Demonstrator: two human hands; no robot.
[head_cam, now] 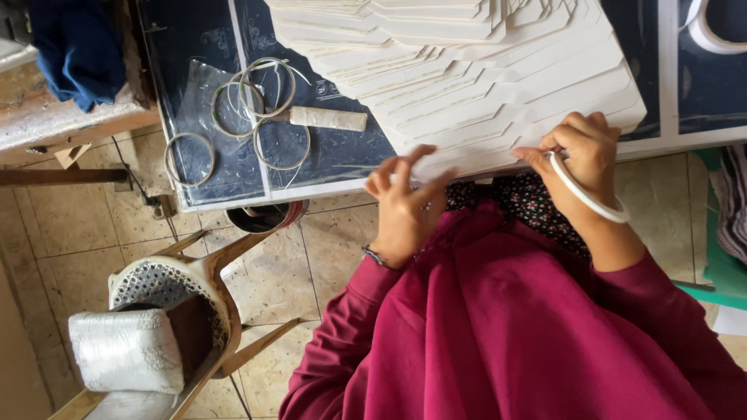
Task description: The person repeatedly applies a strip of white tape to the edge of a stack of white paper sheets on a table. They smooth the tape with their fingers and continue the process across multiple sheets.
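I see the fanned stack of white card sheets [482, 93] on the dark worktop [342, 148]. My left hand [405, 206] pinches the stack's near edge, fingers closed on a sheet. My right hand [580, 152], at the stack's near right corner, grips a white ring [591, 198]. Wire rings [257, 101] lie left of the stack.

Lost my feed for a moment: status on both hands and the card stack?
Left hand pinching edge of cream card sheets. Right hand on same stack, white band looped around it. Wire rings lie apart, left of stack.
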